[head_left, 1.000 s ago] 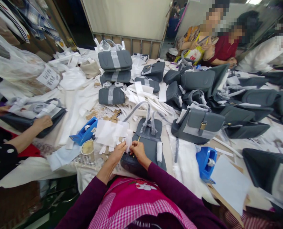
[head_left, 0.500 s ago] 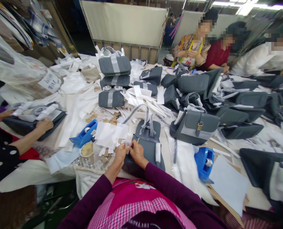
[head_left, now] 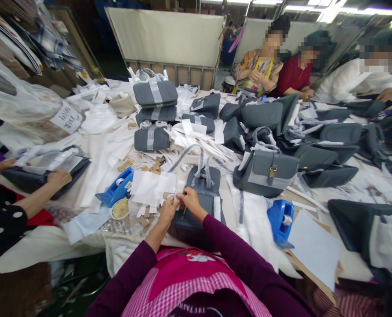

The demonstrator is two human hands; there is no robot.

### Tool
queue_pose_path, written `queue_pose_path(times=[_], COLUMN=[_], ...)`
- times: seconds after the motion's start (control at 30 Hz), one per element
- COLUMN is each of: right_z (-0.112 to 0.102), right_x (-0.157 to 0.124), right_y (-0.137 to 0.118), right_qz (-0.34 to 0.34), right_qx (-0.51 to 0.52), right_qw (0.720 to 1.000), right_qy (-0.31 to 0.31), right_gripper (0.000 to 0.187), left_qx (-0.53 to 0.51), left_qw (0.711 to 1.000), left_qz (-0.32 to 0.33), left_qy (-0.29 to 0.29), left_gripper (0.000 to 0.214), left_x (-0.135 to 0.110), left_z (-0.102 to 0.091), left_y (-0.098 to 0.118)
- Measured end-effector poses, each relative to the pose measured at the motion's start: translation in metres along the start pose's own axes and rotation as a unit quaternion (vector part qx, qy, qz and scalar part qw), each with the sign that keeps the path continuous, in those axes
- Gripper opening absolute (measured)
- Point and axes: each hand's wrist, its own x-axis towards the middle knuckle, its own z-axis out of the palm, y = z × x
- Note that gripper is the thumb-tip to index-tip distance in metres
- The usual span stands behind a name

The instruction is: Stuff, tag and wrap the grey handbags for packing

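Observation:
A dark grey backpack (head_left: 196, 226) lies in front of me, its top end with the wrapped handle (head_left: 203, 172) pointing away. Over its left edge my left hand (head_left: 168, 210) is closed, fingertips pinched on a small white strip (head_left: 179, 201). My right hand (head_left: 192, 203) meets it there, its fingers also closed on the strip, which they mostly hide. Just below the right hand hangs a thin gold zip pull (head_left: 184, 213). A white-wrapped piece (head_left: 217, 208) lies along the bag's right side.
Blue tape dispensers stand left (head_left: 115, 187) and right (head_left: 281, 223). White sheets (head_left: 153, 187) and a round tub (head_left: 120, 209) lie left of the bag. Stacked grey bags (head_left: 154, 93) and a buckled bag (head_left: 265, 173) stand beyond. At left, a co-worker's hands (head_left: 60, 178) touch another bag.
My right hand has turned and come over the white strip, so less of it shows. The zip pull now hangs lower, below my fingers. The view has shifted slightly.

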Motion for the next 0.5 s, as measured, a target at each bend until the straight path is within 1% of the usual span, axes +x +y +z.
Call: queue_pose_path(times=[0.1,0.2,0.3,0.37,0.4,0.43,0.47,0.5], right_z=[0.004,0.008,0.012,0.009,0.003,-0.007,-0.023,-0.045], right_x=[-0.001,-0.001,-0.003,-0.008,-0.011,-0.014,-0.017,-0.022], right_y=[0.008,0.013,0.012,0.01,0.011,0.014,0.019,0.027], right_qz=[0.015,0.026,0.03,0.03,0.028,0.023,0.014,0.001], right_qx=[0.041,0.079,0.111,0.123,0.13,0.142,0.156,0.168], right_qw=[0.999,0.996,0.993,0.992,0.991,0.989,0.986,0.983], right_qy=[0.015,0.021,0.021,0.023,0.028,0.036,0.052,0.077], right_gripper=[0.018,0.017,0.017,0.013,0.009,0.01,0.018,0.026], left_qx=[-0.01,-0.014,-0.007,0.0,0.006,0.011,0.018,0.04], left_qw=[1.0,0.999,0.999,0.999,0.999,0.999,0.999,0.998], left_qz=[-0.009,-0.021,-0.033,-0.036,-0.038,-0.038,-0.041,-0.049], left_qy=[-0.019,-0.025,-0.019,-0.016,-0.016,-0.019,-0.019,-0.014], left_gripper=[0.022,0.028,0.035,0.035,0.034,0.033,0.033,0.032], left_x=[-0.005,-0.011,-0.014,-0.015,-0.016,-0.015,-0.013,-0.01], left_z=[-0.005,-0.006,-0.003,-0.001,-0.001,-0.001,-0.001,-0.002], left_y=[0.001,0.003,0.007,0.009,0.009,0.008,0.006,0.002])
